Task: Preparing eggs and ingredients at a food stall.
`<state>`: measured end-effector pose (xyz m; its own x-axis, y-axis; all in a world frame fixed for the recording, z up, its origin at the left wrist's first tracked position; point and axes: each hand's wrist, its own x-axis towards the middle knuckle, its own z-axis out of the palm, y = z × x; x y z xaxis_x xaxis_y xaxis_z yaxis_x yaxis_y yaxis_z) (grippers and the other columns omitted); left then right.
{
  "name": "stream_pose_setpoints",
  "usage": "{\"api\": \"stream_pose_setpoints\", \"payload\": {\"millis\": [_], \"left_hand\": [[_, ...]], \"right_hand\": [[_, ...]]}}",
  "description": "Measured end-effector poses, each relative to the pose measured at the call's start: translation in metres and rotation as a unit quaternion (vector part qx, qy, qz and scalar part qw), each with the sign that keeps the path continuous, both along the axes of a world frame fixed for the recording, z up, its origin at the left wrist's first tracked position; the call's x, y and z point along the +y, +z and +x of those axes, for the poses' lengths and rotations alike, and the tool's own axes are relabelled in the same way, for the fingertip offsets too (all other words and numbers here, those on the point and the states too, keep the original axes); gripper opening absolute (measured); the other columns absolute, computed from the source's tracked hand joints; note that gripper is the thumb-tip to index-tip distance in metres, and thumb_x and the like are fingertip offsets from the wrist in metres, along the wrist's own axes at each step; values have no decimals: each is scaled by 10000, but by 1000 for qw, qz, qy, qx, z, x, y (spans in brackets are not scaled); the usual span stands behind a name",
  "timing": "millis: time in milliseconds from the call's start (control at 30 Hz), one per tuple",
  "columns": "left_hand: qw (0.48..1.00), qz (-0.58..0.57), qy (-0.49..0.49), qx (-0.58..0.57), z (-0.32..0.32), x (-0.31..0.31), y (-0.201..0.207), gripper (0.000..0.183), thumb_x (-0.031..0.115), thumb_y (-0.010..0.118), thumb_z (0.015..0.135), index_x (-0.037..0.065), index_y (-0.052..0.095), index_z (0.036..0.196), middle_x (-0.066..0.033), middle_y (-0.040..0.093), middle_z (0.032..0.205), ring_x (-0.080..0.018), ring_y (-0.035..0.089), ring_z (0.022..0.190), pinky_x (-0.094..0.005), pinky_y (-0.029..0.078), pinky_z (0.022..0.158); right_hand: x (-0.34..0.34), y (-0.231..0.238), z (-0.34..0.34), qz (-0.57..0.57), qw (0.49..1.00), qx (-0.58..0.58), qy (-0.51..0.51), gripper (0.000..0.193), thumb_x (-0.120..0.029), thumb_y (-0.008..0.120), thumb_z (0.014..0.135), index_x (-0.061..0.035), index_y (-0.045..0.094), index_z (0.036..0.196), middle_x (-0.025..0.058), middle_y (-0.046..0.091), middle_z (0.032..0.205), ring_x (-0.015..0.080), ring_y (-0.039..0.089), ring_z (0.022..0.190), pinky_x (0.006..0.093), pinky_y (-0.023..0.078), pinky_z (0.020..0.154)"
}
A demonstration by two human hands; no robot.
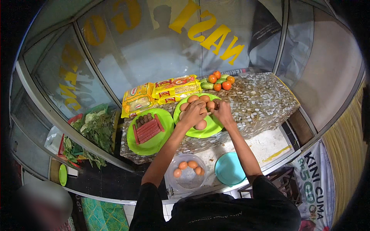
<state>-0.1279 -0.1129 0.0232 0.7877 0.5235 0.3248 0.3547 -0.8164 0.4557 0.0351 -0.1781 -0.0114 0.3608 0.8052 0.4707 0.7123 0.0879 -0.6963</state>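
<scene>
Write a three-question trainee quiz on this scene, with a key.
1. Which food are the left hand and right hand over?
2. True or false: the clear tub holds tomatoes.
3. What shares a plate with the red sausages?
a) cucumbers
b) brown balls
c) noodles

Key:
1. Eggs, on a green plate.
2. False; it holds eggs.
3. b

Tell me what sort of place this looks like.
Probably a small food stall: large yellow lettering spans the panes, yellow food packs lie on a pebble-patterned surface, and eggs and red sticks, likely sausages, sit on green plates.
</scene>
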Motion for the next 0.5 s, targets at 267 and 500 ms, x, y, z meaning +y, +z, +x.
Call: {"api": "stream_pose_setpoints", "payload": {"millis": [267,500], "left_hand": [[1000,-10,11,-28,-6,6,-10,471,248,641,779,-26,561,1153,-176,490,1288,-303,429,1224,-359,348,1017],[999,18,-5,-29,-7,7,-11,473,273,665,767,-5,569,1138,-168,497,1269,-305,435,1214,-375,346,1015]], "right_hand": [[-1,10,-8,-28,999,32,15,359,-60,716,680,67,615,1000,240,648,854,346,649,794,383,515,697],[-3,-3,0,19,999,33,25,426,-40,731,685,84,583,1065,192,674,867,282,673,806,335,542,701]]}}
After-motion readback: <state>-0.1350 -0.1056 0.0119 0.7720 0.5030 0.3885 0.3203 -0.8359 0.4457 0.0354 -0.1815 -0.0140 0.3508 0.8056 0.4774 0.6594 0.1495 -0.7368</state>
